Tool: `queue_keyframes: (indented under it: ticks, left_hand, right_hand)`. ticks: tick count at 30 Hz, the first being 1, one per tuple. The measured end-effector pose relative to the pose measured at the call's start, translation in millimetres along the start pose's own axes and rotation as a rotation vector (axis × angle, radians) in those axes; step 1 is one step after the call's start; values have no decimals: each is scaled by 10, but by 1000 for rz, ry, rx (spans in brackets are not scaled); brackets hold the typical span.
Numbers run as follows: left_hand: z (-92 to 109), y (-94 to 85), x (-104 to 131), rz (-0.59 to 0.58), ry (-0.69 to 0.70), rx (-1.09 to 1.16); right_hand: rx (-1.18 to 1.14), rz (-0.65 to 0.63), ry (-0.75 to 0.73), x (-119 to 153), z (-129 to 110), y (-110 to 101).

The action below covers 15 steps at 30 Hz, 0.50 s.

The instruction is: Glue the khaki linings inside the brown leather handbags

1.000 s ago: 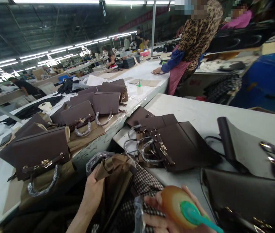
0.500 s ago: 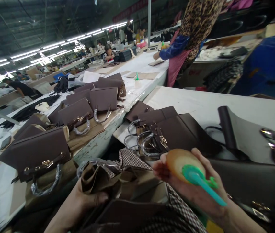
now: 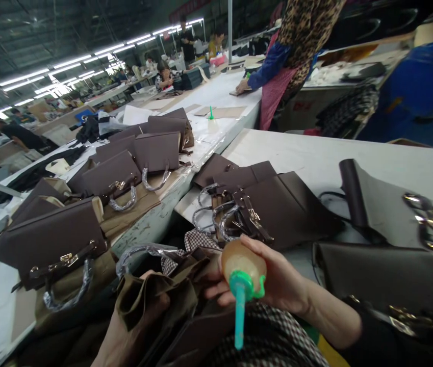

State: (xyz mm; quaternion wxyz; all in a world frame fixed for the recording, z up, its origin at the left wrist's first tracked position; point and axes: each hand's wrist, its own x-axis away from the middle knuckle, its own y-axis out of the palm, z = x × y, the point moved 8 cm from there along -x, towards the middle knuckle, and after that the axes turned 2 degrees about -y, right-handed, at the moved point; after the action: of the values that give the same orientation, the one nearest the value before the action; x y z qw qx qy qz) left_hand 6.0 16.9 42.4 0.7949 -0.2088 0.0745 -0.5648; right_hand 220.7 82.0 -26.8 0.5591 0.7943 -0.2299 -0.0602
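My left hand [image 3: 139,311] grips the olive-brown lining [image 3: 162,300] of a dark brown bag at the bottom centre, and folds of cloth cover part of its fingers. A plastic-wrapped handle [image 3: 143,252] rises just behind it. In my right hand [image 3: 273,275] is a round amber glue bottle [image 3: 244,261] with a green cap and a long turquoise nozzle. The nozzle points down, over the dark bag piece in my lap. Some of the right fingers reach behind the bottle, close to the lining.
Brown bags with wrapped handles [image 3: 63,244] lie on the left table [image 3: 124,244]. More bags [image 3: 277,204] and a grey-lined piece [image 3: 380,204] lie on the right table [image 3: 296,148]. Another glue bottle [image 3: 211,122] stands farther back, near a person in blue sleeves [image 3: 272,66].
My right hand has moved left with the bottle, whose nozzle has swung from lower right to nearly straight down. The lining has shifted slightly left in my left hand. The camera view has shifted a little.
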Motion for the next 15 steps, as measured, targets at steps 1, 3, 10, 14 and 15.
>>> queue_keyframes:
  ticks: [1,3,10,14,15]
  left_hand:
    - [-37,0,25,35,-49,71]
    - [-137,60,49,15,-165,223]
    - [73,664,91,-587,-275,602]
    - [258,779,61,-665,-225,522]
    - [267,781,42,-647,-209,488]
  right_hand:
    - [11,10,0,-32,6,0]
    - [27,25,-41,-66,-13,22]
    - [12,-22,-201,-65,-90,342]
    - [-28,-8,-252,-139,-111,439]
    - [-44,-1,-261,-151,-133,454]
